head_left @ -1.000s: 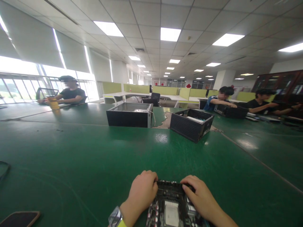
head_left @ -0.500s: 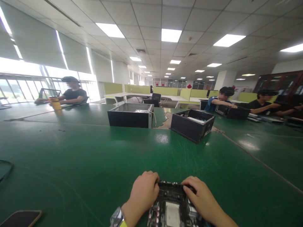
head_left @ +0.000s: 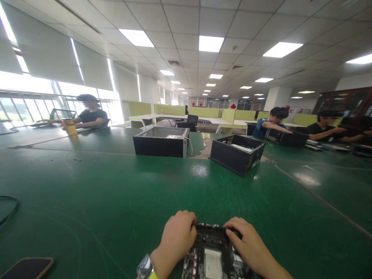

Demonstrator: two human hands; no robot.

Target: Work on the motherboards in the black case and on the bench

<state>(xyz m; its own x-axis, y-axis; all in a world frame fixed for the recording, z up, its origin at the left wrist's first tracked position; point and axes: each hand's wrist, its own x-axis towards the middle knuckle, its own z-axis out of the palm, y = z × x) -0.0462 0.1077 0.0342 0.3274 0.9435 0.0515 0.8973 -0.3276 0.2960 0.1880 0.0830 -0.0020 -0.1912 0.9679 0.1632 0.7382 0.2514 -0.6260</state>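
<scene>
In the head view, taking twelve o'clock as straight away from the wearer, the circuit board point(head_left: 207, 239) is at six o'clock, close to the wearer, its near end cut off by the bottom edge. The left hand point(head_left: 178, 234) is at the board's eleven o'clock corner, fingers curled over the far edge and thumb bent in; its fingertips are hidden. The right hand point(head_left: 247, 242) is at the one o'clock corner, thumb and forefinger slightly parted about the edge. Both seem to have hold of the board; how firmly, I cannot tell.

From the left hand the board runs toward four o'clock, from the right toward eight, so neither hand is clearly nearer. One side runs roughly from twelve to six; with the near end unseen, I cannot tell whether that is its long axis.

On the green table point(head_left: 116, 193), well apart from the board, one black case point(head_left: 158, 148) sits at eleven o'clock, another case point(head_left: 228, 157) just past twelve, and a dark flat slab point(head_left: 29, 268) at nine.
</scene>
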